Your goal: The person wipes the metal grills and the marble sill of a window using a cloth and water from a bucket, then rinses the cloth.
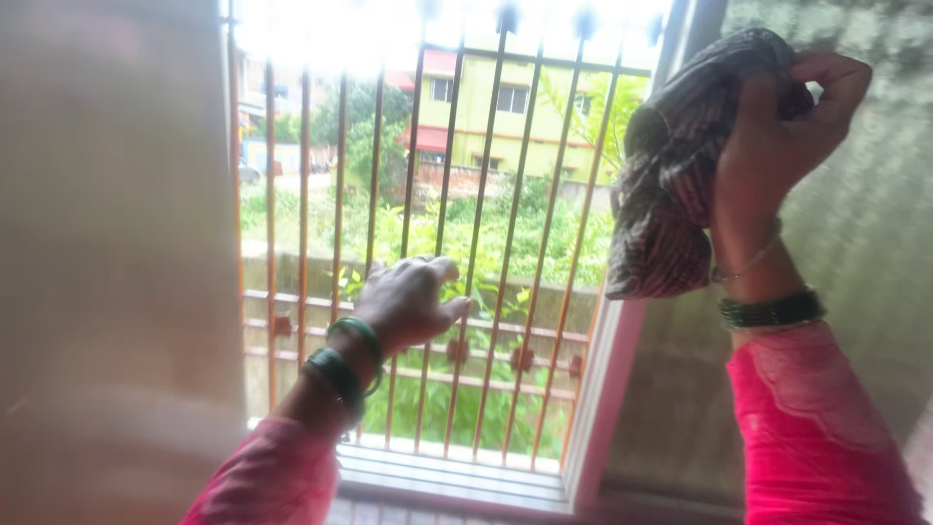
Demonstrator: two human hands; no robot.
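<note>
while right hand (777, 136) grips bunched striped brown-and-white cloth (680, 165) — fingers curled shut round it — cloth sits at upper edge of frosted glass window pane (865, 243), just left of palm. left hand (413, 301) half open, fingers bent loosely, holding nothing, hovering at orange vertical metal window bars (447, 224); green bangles (345, 365) below it on wrist. judgement: wipe goes best with cloth pressed flat on glass, firm even strokes — left hand braced on bar for balance.

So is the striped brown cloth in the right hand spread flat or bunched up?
Bunched up: the striped brown cloth hangs crumpled in the right hand.
</note>
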